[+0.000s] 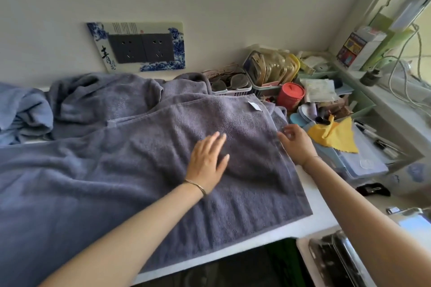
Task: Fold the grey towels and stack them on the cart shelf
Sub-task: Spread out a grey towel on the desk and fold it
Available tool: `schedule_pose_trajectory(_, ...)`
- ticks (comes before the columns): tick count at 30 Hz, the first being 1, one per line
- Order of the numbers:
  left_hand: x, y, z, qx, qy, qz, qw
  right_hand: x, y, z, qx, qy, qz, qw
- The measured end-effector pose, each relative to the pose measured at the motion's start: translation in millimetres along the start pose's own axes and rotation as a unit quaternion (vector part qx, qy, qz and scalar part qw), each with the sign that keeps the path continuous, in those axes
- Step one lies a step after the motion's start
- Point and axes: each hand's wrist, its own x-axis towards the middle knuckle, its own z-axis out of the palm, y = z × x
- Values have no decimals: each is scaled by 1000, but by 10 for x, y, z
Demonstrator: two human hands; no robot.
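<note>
Towel [163, 170] under left hand [207, 165], fingers flat; right hand [296, 144] at edge, grip unclear.

I see a white counter [313, 207] running left to right below the wall. A large grey towel [130, 175] lies spread over most of it, and a bare white strip shows along the towel's near edge and right edge. Behind it, at the far left, a second grey towel [98, 100] sits crumpled, with a blue cloth [23, 112] bunched against its left side. At the far right I make out a white basket [233, 93] holding spectacles, a red canister [290, 96] just beside it and, nearer, a clear plastic box [366, 163]. A small black clip [373, 190] lies on the bare counter near that box.
</note>
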Motion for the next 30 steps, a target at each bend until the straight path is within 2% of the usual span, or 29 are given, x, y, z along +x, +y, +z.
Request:
schedule_pose_trajectory(3,169,-209,-90,40,-42,-83,995,238,-212,126,74,1,-1,997)
schedule_pose_trajectory(6,322,-382,-63,68,-65,-121,988,490,-373,264,125,-10,40,991)
schedule_pose_trajectory(10,457,-431,-6,77,-61,-131,986,726,-425,358,94,18,74,993)
schedule_pose_trajectory(13,512,-402,32,81,-55,-133,986,780,-413,328,-6,-10,20,1000)
schedule_pose_trajectory(16,561,-391,103,92,-39,-138,985,825,-415,233,-13,62,-78,995)
schedule_pose_trajectory(19,630,-369,148,91,-25,-132,987,887,-421,70,65,145,-66,985)
schedule_pose_trajectory(25,717,-395,256,109,-52,-146,982,930,-135,162,89,51,44,994)
schedule_pose_trajectory(30,728,-451,251,109,-57,-144,982,628,4,112,115,-30,18,993)
